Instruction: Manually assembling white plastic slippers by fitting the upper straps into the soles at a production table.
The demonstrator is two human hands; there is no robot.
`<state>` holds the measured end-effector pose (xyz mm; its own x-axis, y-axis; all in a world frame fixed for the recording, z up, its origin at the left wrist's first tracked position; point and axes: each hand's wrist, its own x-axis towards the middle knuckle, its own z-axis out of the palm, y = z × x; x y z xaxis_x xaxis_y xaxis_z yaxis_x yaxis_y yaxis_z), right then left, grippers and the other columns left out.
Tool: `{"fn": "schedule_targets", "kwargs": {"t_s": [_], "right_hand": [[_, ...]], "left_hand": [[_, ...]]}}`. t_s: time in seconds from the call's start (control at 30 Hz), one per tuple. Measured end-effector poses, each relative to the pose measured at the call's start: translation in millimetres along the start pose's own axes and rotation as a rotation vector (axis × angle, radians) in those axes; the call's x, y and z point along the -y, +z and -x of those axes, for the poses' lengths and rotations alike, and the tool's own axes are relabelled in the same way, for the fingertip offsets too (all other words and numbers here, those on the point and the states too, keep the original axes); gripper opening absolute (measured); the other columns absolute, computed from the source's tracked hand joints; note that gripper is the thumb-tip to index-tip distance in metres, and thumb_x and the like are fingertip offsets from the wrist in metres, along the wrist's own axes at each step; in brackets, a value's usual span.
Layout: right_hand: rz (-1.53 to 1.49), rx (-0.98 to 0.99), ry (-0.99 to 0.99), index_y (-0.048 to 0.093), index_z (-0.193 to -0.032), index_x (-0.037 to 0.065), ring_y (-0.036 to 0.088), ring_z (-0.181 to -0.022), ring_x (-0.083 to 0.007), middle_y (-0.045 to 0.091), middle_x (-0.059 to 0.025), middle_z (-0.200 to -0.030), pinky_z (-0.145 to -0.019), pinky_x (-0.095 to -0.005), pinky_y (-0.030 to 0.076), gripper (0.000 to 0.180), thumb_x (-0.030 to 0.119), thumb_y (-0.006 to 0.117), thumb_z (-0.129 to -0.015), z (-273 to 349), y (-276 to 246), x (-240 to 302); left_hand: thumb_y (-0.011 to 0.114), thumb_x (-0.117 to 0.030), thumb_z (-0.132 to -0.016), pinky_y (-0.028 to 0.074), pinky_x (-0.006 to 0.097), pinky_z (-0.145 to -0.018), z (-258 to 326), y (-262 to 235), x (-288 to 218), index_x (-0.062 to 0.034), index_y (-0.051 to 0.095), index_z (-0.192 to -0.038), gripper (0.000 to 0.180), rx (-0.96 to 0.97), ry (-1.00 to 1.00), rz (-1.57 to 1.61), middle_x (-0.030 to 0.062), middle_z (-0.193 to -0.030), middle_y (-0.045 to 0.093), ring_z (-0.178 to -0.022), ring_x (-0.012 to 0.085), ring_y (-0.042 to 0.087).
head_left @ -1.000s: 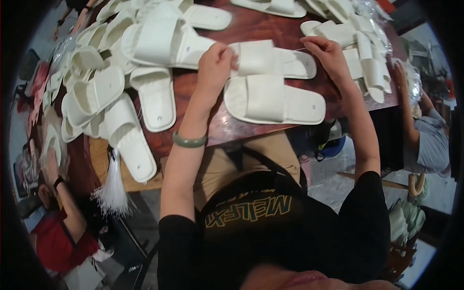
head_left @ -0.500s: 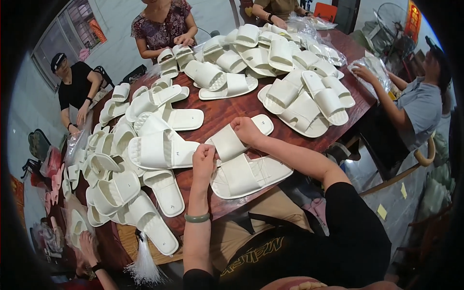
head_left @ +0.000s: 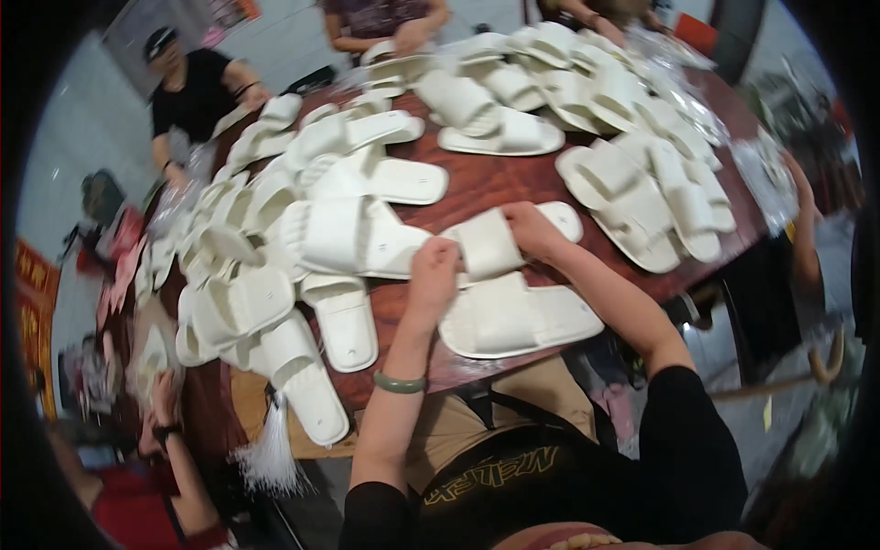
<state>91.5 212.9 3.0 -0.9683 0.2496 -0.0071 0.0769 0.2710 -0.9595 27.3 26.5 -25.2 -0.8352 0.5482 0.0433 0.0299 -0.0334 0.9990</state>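
Directly before me, a cream slide slipper [head_left: 490, 246] lies on the table with its toe end pointing to the far right. Closed in a pinch, my left hand [head_left: 434, 273] rests at the left side of its strap, a green bangle on the wrist. My right hand [head_left: 533, 231], its fingers also curled closed, touches the strap's right side. What either pinch holds is too small or blurred to make out. A second cream slipper [head_left: 522, 316] lies nearer to me, alongside the first, at the table's edge.
Heaps of cream slippers [head_left: 243, 302] cover the table [head_left: 486, 188] to the left, with others [head_left: 651, 197] at the far right. A bundle of white strings [head_left: 273, 449] hangs over the near left edge. Several people work around the table; clear plastic bags [head_left: 765, 179] lie at right.
The whole view has shifted, so the table sits further right and higher, and is blurred. Both hands keep their places at the strap. Fine strands on the nearer slipper no longer show.
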Motion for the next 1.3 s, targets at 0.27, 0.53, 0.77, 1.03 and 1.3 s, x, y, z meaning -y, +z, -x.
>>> {"fn": "schedule_targets", "kwargs": {"t_s": [0.27,0.53,0.77,1.03,1.3], "right_hand": [[-0.112,-0.065,0.064,0.061,-0.092,-0.005,0.061,-0.073,-0.0104,0.066,-0.007,-0.083,-0.064,-0.0231,0.049,0.017,-0.001,0.063,-0.075,3,11,13],[-0.179,-0.051,0.024,0.062,-0.096,-0.003,0.062,-0.074,-0.0092,0.066,-0.0056,-0.084,-0.065,-0.0234,0.05,0.02,-0.001,0.064,-0.076,2,5,6],[0.525,-0.35,-0.505,0.06,-0.098,0.003,0.058,-0.09,-0.0298,0.061,-0.0139,-0.096,-0.08,-0.0353,0.045,0.018,0.008,0.059,-0.081,9,-4,20],[0.074,0.284,-0.441,0.06,-0.1,-0.001,0.061,-0.082,-0.0208,0.064,-0.0108,-0.087,-0.073,-0.0304,0.048,0.017,0.009,0.054,-0.089,-9,52,61],[-0.274,0.258,-0.11,0.063,-0.097,0.0,0.053,-0.07,-0.0044,0.061,0.0,-0.081,-0.06,-0.0177,0.042,0.013,0.009,0.057,-0.09,-8,61,60]], "left_hand": [[0.054,-0.01,-0.089,0.046,0.026,-0.056,9,-1,-15,0.0002,0.053,-0.086,0.011,-0.024,0.049,0.036,0.0047,-0.067,0.058,-0.064,0.0124,0.058],[0.05,-0.009,-0.089,0.043,0.031,-0.053,9,8,-24,-0.0014,0.049,-0.084,0.009,-0.129,0.248,-0.422,0.0085,-0.062,0.052,-0.055,0.0157,0.053],[0.046,-0.012,-0.094,0.039,0.022,-0.052,12,-20,-41,-0.0037,0.053,-0.095,0.011,-0.248,0.251,-0.058,0.001,-0.071,0.05,-0.059,0.0056,0.045],[0.052,-0.012,-0.093,0.034,0.015,-0.045,8,-7,-52,-0.0047,0.052,-0.093,0.008,-0.24,0.277,0.296,-0.0036,-0.071,0.05,-0.056,0.0008,0.042],[0.051,-0.012,-0.093,0.03,0.016,-0.043,12,-25,-56,-0.0029,0.051,-0.096,0.01,-0.239,0.111,0.417,-0.0011,-0.071,0.052,-0.051,0.0006,0.04]]}}
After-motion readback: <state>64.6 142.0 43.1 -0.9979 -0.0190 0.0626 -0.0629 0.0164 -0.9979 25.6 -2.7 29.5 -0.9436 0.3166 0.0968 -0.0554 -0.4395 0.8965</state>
